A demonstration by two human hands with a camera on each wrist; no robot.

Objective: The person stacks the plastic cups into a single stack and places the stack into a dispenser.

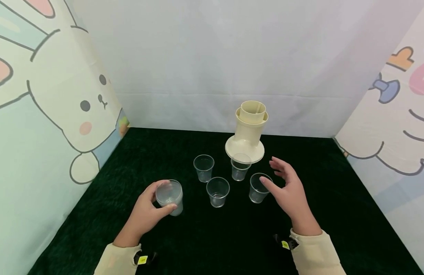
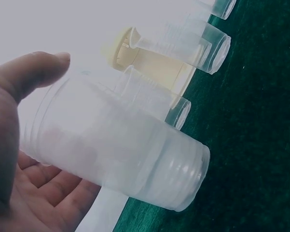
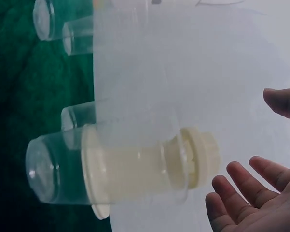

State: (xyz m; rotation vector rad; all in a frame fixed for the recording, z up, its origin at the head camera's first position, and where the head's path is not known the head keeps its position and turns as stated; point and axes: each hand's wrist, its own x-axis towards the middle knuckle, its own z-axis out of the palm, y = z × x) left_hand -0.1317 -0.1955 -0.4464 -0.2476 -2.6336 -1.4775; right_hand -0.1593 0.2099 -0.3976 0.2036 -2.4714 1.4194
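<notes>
Green cloth [image 1: 212,240], left hand [image 1: 146,210] round nested cups [image 1: 170,194]

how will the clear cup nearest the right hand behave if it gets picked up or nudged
The clear cup looks thin-walled and see-through, so it is probably light and may flex if squeezed. Its base is narrower than its rim, so a push near the top could tip it. Being round, it might roll once over.
</notes>
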